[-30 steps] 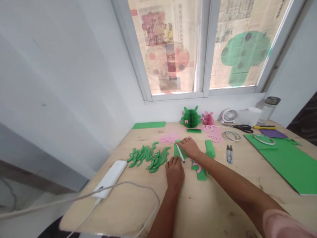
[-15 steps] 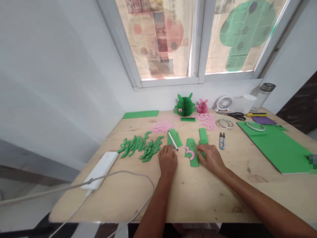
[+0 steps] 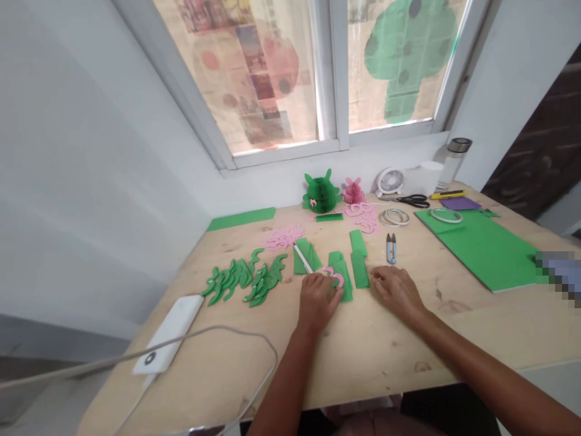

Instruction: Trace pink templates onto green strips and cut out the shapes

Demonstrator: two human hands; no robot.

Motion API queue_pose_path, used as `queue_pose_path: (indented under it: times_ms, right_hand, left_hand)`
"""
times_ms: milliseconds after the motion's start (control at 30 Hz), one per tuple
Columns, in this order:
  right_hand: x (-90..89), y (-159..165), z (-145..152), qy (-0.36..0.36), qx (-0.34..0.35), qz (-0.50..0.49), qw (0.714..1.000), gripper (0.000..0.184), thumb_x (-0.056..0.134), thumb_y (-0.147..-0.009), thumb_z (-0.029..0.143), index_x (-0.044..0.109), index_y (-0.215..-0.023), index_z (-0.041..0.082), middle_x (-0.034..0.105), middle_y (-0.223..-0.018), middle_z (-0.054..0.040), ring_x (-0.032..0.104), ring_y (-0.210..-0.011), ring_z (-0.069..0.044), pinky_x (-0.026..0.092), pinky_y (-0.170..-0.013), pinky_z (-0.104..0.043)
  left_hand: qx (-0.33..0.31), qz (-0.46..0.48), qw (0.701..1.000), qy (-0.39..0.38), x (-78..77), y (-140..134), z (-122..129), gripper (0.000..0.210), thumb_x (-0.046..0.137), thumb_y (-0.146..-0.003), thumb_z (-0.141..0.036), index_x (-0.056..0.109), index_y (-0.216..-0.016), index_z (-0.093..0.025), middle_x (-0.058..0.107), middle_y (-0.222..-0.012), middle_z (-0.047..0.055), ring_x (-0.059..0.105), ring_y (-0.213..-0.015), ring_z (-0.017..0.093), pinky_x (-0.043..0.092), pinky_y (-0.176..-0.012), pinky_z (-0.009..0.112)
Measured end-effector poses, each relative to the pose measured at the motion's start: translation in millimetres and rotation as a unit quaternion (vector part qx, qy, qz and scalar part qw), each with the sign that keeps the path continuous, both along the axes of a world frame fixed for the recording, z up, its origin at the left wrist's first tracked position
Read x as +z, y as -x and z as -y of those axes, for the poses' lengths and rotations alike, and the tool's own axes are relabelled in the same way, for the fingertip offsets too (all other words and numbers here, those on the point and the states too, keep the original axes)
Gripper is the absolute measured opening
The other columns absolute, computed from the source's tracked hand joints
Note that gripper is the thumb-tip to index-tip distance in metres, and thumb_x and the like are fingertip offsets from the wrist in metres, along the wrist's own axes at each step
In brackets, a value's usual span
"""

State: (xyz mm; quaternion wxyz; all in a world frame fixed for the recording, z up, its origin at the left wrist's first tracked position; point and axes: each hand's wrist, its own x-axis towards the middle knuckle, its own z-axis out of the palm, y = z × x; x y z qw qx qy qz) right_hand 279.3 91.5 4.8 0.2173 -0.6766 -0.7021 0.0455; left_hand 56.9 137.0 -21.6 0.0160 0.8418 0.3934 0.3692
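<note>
My left hand [image 3: 318,301] is closed at the left side of a folded green paper strip [image 3: 346,290]. Its thumb and fingertips are on a curved pink paper cutout [image 3: 338,280] that overlaps the strip. My right hand [image 3: 398,290] rests on the table with fingers curled and thumb near the index finger; anything in them is too small to make out. Just left of it lies another green strip [image 3: 360,269], with a shorter green piece [image 3: 357,240] above it. A white pen [image 3: 302,258] lies across a green paper piece [image 3: 308,249] beyond my left hand.
Curved green cutouts [image 3: 231,278] lie in piles on the left, near a white power bank [image 3: 175,333] with a cable. Pink cutouts [image 3: 284,236], thread snips [image 3: 391,248], tape rolls [image 3: 394,218], black scissors [image 3: 415,200] and green sheets [image 3: 481,254] lie around. Paper honeycomb figures [image 3: 322,194] stand behind.
My left hand has moved right to the pink cutout. My right hand has drawn back from the green strip, which now lies uncovered. The head view has shifted and tilted.
</note>
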Motion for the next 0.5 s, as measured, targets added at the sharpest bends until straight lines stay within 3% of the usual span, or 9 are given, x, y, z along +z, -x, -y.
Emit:
queue_pose_path:
  times_ms: [267, 500]
  right_hand:
    - [1.4, 17.7, -16.2, 0.041, -0.034, 0.018, 0.998, 0.018, 0.054, -0.084, 0.031, 0.063, -0.073, 0.020, 0.071, -0.077, -0.0053, 0.062, -0.073, -0.020, 0.032, -0.063, -0.030]
    - [-3.1, 21.6, -16.8, 0.037, -0.060, 0.002, 0.997, 0.021, 0.055, -0.081, 0.029, 0.062, -0.064, 0.020, 0.069, -0.067, -0.0045, 0.061, -0.066, -0.019, 0.030, -0.059, -0.028]
  left_hand:
    - [0.032, -0.086, 0.995, 0.040, -4.2, -5.3, 2.9, 0.004, 0.060, -0.081, -0.027, 0.061, -0.081, -0.023, 0.063, -0.088, 0.006, 0.058, -0.094, 0.023, 0.042, -0.088, 0.039]
    - [0.045, -0.071, 0.996, 0.025, -6.9, -6.1, 2.1, 0.004, 0.061, -0.080, -0.023, 0.061, -0.076, -0.022, 0.064, -0.085, 0.005, 0.058, -0.090, 0.022, 0.042, -0.088, 0.037]
